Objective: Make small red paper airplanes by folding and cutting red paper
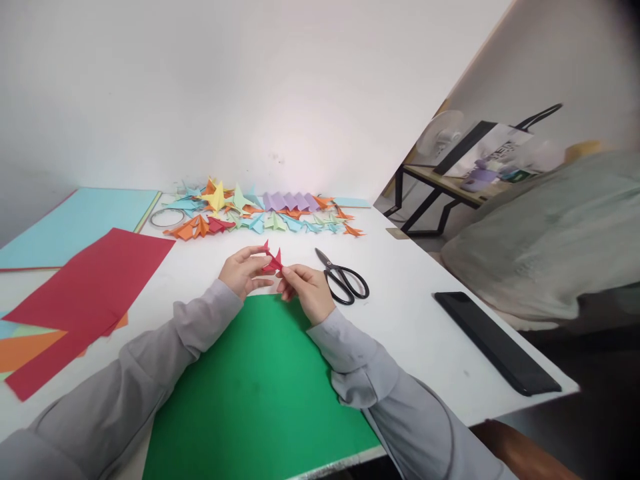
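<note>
Between my two hands is a small red origami crane (273, 261), with pointed tips sticking up. My left hand (245, 272) grips its left side with thumb and fingers. At the other end, my right hand (306, 288) pinches the folded paper between thumb and forefinger. Both hands are above the far edge of a green sheet (260, 387). Just right of my right hand lie black-handled scissors (345, 275), blades pointing away. Farther back, several folded paper cranes (217, 197) in yellow, orange, blue, green and red are heaped in a row, with a purple pleated paper (291, 202) among them.
Red paper sheets (95, 287) overlap orange and green ones at left, near a large light blue sheet (100, 217). A wire coil (167, 217) lies by the cranes. A long black object (493, 340) rests near the table's right edge. A white wall (225, 87) stands behind.
</note>
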The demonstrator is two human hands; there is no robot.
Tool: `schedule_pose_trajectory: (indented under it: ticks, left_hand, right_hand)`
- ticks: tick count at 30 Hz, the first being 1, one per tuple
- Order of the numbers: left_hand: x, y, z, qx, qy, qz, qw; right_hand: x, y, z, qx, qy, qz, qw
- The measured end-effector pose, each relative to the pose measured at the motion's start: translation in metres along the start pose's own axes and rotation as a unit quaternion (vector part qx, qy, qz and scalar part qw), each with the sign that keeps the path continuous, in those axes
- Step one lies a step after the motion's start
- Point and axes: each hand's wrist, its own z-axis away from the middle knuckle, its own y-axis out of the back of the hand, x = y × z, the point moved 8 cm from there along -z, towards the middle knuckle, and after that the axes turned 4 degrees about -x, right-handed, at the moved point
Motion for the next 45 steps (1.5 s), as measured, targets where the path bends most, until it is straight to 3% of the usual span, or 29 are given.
schedule_pose_trajectory:
  ticks: [5, 10, 14, 19, 24, 40, 45]
  left_hand:
    - [0.004, -0.009, 0.004, -0.061, -0.014, -0.02, 0.998]
    - [0.003, -0.011, 0.004, -0.08, -0.006, -0.034, 0.996]
    - [0.001, -0.008, 0.003, -0.06, -0.011, -0.045, 0.997]
    - [0.003, -0.002, 0.003, -0.015, -0.048, -0.075, 0.996]
    - [0.004, -0.007, 0.006, -0.028, -0.047, -0.095, 0.994]
    - [-0.002, -0.009, 0.008, -0.031, -0.04, -0.103, 0.993]
    - [-0.003, -0.009, 0.008, -0.031, -0.042, -0.102, 0.993]
  right_hand:
    - [-0.008, -0.003, 0.003, -0.016, 0.033, 0.041, 0.999]
    - [-0.018, -0.005, 0.006, -0.027, 0.057, 0.044, 0.997]
    - [-0.02, -0.003, 0.005, -0.013, 0.062, 0.044, 0.997]
    - [-0.021, 0.01, 0.003, 0.053, 0.094, 0.016, 0.994]
    - [-0.024, 0.008, 0.003, 0.036, 0.124, 0.03, 0.991]
    - [-0.004, 0.01, -0.003, 0.037, 0.004, -0.07, 0.997]
    - [-0.004, 0.013, -0.003, 0.049, 0.006, -0.063, 0.997]
